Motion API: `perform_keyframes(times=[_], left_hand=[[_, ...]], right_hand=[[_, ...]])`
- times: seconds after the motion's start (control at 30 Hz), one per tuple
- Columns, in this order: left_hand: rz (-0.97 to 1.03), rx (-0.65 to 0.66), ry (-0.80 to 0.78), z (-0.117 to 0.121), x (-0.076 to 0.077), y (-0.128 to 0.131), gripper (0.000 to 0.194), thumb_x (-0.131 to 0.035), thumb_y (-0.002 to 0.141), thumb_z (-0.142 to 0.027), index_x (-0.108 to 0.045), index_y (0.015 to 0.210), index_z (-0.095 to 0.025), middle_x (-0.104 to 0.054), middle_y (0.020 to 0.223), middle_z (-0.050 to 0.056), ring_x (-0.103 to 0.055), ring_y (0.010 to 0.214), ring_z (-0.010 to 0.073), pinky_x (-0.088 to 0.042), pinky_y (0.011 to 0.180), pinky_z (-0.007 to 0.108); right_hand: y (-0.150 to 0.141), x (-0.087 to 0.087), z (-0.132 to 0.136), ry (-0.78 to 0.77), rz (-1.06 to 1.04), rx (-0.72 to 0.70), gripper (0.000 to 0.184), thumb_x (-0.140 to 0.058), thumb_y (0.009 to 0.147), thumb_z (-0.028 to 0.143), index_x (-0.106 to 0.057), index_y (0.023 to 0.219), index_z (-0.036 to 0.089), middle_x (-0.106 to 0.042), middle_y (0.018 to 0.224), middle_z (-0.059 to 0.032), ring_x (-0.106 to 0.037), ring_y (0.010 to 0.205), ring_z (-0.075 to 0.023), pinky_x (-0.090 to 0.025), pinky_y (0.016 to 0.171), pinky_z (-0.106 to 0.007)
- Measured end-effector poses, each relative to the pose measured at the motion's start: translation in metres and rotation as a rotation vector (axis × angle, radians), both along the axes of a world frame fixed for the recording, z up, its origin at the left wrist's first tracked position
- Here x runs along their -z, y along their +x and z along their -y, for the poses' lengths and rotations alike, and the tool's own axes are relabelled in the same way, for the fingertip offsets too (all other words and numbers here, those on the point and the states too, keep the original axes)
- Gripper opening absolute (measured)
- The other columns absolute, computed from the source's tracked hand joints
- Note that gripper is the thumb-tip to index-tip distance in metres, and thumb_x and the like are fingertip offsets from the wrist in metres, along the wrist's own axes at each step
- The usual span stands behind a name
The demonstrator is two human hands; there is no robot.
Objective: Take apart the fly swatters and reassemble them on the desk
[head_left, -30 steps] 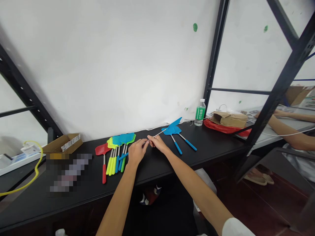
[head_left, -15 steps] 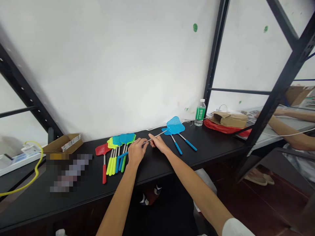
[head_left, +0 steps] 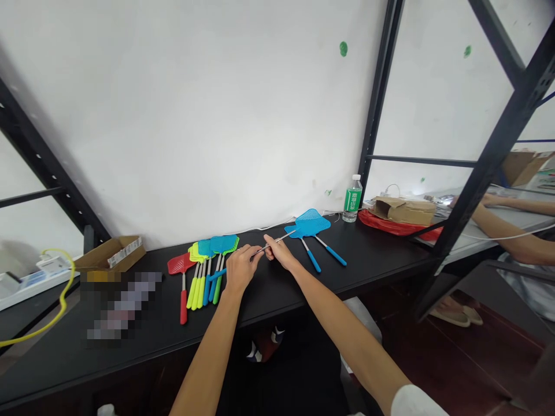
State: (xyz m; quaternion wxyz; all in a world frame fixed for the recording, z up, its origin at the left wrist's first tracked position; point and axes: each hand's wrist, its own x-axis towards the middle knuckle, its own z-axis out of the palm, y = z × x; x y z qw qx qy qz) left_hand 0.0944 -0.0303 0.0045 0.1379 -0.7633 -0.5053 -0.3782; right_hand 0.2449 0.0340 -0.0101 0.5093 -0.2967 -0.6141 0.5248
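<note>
Between my two hands is a blue fly swatter [head_left: 313, 223] with a thin metal rod, held slantwise over the black table. My left hand [head_left: 241, 267] is closed around the rod near its blue handle, which sticks out to the left. Farther up, my right hand [head_left: 277, 252] pinches the same rod, with its thumb along the top. Beneath the raised swatter's head lie blue fly swatters, whose handles [head_left: 333, 255] point toward me. Left of my left hand are several swatters with yellow, blue and green handles [head_left: 200, 289], their heads overlapping, and a red fly swatter [head_left: 183, 294].
A water bottle [head_left: 352, 199] stands by the black rack post. Right of it, a cardboard box [head_left: 403, 209] rests on red plastic [head_left: 381, 224]. Another open box [head_left: 130, 255] and a yellow cable [head_left: 65, 294] are on the left. Another person's arms [head_left: 511, 228] show at far right.
The held swatter's blue head has turned a little about its rod and now looks flatter and wider. Both hands stay in almost the same place.
</note>
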Motion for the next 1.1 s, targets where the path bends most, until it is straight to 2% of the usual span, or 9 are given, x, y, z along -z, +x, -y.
perform_keyframes(times=[0.1,0.3,0.53,0.73,0.9,1.1], left_hand=[[-0.007,-0.042,0.003,-0.002,0.000,0.000,0.032,-0.046,0.097,-0.044,-0.072,0.104,-0.026,-0.071,0.092,0.005,-0.064,0.083,0.0195,-0.038,0.071,0.030],[-0.054,-0.141,0.037,-0.004,-0.003,-0.002,0.030,-0.047,0.096,-0.041,-0.073,0.101,-0.029,-0.072,0.091,0.005,-0.063,0.084,0.0222,-0.032,0.079,0.037],[-0.080,-0.138,0.033,-0.005,-0.005,-0.002,0.031,-0.042,0.098,-0.035,-0.071,0.102,-0.027,-0.073,0.094,0.006,-0.062,0.087,0.0238,-0.030,0.082,0.040],[-0.048,-0.223,0.032,-0.004,-0.006,-0.017,0.030,-0.041,0.097,-0.031,-0.071,0.098,-0.026,-0.071,0.091,0.007,-0.061,0.087,0.0255,-0.030,0.082,0.040],[-0.035,-0.186,0.050,-0.001,-0.005,-0.016,0.026,-0.043,0.097,-0.033,-0.067,0.100,-0.025,-0.070,0.095,0.008,-0.060,0.092,0.0260,-0.030,0.086,0.040],[-0.015,-0.142,0.028,0.000,-0.007,-0.011,0.013,-0.049,0.092,-0.023,-0.060,0.099,-0.024,-0.069,0.097,0.005,-0.060,0.091,0.0242,-0.033,0.086,0.037]], right_hand=[[-0.002,0.001,-0.002,-0.019,-0.021,0.000,0.058,-0.046,0.088,0.059,-0.041,0.044,0.021,-0.037,0.038,0.0033,-0.038,0.039,-0.0095,-0.034,0.049,-0.025],[-0.006,0.000,-0.004,-0.033,-0.119,-0.023,0.048,-0.052,0.085,0.049,-0.044,0.047,0.021,-0.036,0.039,0.0041,-0.036,0.039,-0.0099,-0.033,0.046,-0.026],[-0.003,-0.003,-0.002,-0.052,-0.150,-0.015,0.042,-0.054,0.082,0.047,-0.042,0.051,0.022,-0.036,0.040,0.0044,-0.037,0.040,-0.0104,-0.035,0.048,-0.027],[0.007,0.001,-0.011,-0.088,-0.235,0.099,0.039,-0.056,0.081,0.045,-0.038,0.053,0.023,-0.037,0.043,0.0043,-0.035,0.041,-0.0103,-0.033,0.047,-0.027],[0.010,0.002,-0.014,-0.087,-0.253,0.172,0.044,-0.057,0.082,0.053,-0.041,0.054,0.023,-0.037,0.044,0.0045,-0.034,0.040,-0.0098,-0.030,0.046,-0.027],[0.008,0.003,-0.010,-0.100,-0.196,0.130,0.051,-0.058,0.080,0.064,-0.049,0.056,0.020,-0.040,0.046,0.0041,-0.035,0.041,-0.0086,-0.026,0.044,-0.025]])
